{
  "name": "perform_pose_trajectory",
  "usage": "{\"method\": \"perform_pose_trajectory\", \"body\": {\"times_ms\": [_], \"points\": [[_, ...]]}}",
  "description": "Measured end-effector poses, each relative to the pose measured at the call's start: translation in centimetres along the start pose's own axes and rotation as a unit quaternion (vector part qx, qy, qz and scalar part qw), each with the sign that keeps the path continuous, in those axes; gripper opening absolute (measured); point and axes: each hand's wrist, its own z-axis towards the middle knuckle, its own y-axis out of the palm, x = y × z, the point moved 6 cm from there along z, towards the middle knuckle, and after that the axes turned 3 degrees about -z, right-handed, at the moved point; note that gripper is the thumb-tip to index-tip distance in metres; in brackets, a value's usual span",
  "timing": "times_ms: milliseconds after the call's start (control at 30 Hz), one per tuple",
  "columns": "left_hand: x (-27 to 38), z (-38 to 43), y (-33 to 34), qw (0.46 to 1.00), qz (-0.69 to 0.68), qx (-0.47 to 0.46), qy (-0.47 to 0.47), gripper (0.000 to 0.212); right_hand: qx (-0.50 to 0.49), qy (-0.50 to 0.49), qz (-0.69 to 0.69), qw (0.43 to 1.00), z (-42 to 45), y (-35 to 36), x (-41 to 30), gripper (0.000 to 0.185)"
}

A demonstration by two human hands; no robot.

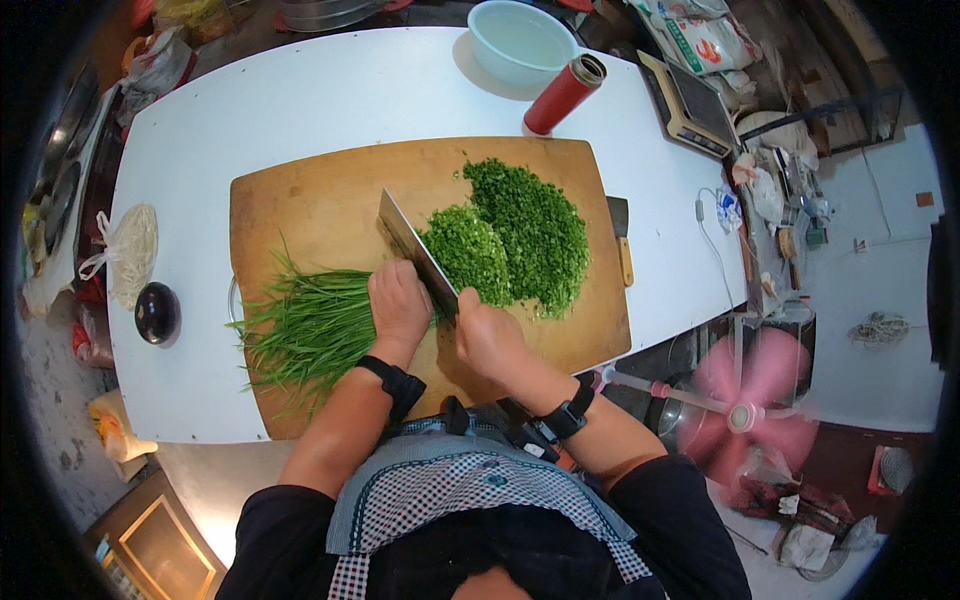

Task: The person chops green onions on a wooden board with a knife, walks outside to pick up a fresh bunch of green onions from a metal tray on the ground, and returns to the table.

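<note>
My right hand point(486, 334) grips the handle of a broad cleaver point(420, 251), whose blade slants up and left over a wooden cutting board point(322, 195). Beside the blade, my left hand point(399, 304) presses on the right end of a bundle of long green Chinese chives point(315, 322). The leaf tips fan out over the board's left edge. Right of the blade lies a pale green chopped heap point(469, 255), touching a larger, darker chopped heap point(536, 232). The cleaver's lower end and the cut ends of the bundle are partly hidden by my hands.
A red bottle point(559, 97), a pale blue basin point(523, 45) and a scale point(694, 105) stand beyond the board. Another knife point(625, 259) lies at its right edge. Left are a bag of noodles point(135, 255) and a dark round object point(157, 313). A pink fan point(741, 416) spins at right.
</note>
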Motion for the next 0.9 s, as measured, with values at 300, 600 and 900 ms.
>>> {"method": "perform_pose_trajectory", "body": {"times_ms": [300, 600, 900], "points": [[-1.1, 0.7, -0.9, 0.993, -0.105, 0.043, -0.040, 0.010, 0.049, -0.010, 0.014, 0.999, 0.1, 0.0, 1.2, 0.017], [-2.7, 1.4, -2.9, 0.949, -0.261, 0.071, -0.162, 0.017, -0.018, 0.007, -0.004, 1.000, -0.4, 0.6, -1.1, 0.020], [-0.8, 0.5, -3.9, 0.946, 0.085, -0.313, 0.000, 0.115, -0.038, 0.014, 0.023, 0.999, -0.3, 0.0, -0.3, 0.023]]}}
